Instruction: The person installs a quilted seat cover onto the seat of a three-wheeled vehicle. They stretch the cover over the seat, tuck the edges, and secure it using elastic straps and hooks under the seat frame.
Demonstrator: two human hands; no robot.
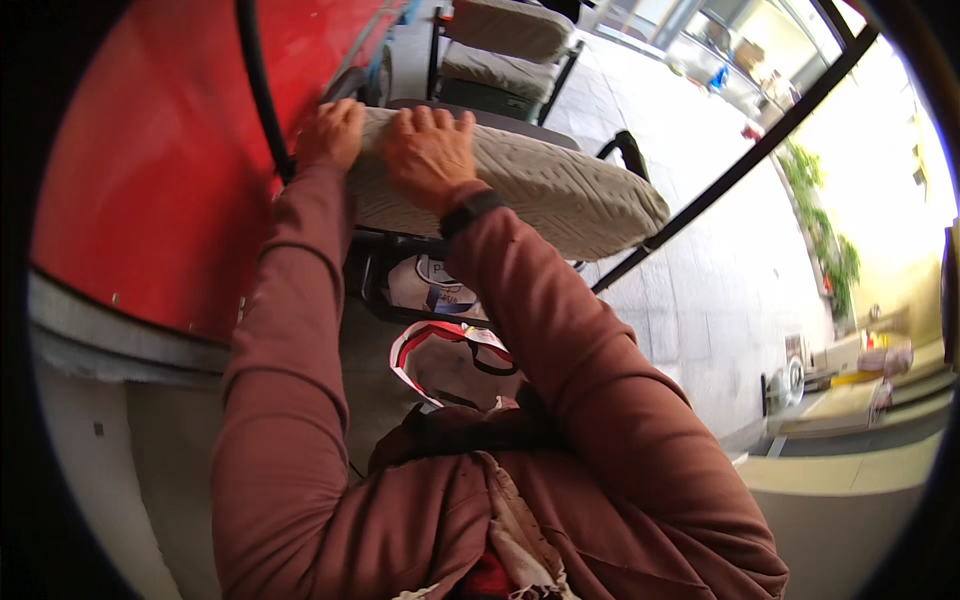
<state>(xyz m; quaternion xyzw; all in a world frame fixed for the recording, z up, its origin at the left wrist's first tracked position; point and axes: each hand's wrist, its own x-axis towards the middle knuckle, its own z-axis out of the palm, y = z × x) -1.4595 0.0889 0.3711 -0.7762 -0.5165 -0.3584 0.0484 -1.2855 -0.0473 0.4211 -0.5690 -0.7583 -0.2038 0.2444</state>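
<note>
A long seat back in a quilted beige-grey cover stretches across in front of me, inside a black tube frame. My left hand grips the cover at its left end, fingers bent over the top edge. Just to the right, my right hand has its fingers curled over the same edge, its palm against the padded side nearest me. My fingertips are partly hidden beyond the edge. A dark band circles my right wrist.
A red panel rises close at left. Black poles flank the seat back. Another covered seat stands beyond it. Below are a white printed bag and a red-and-white bag. Plants and a washing machine are at right.
</note>
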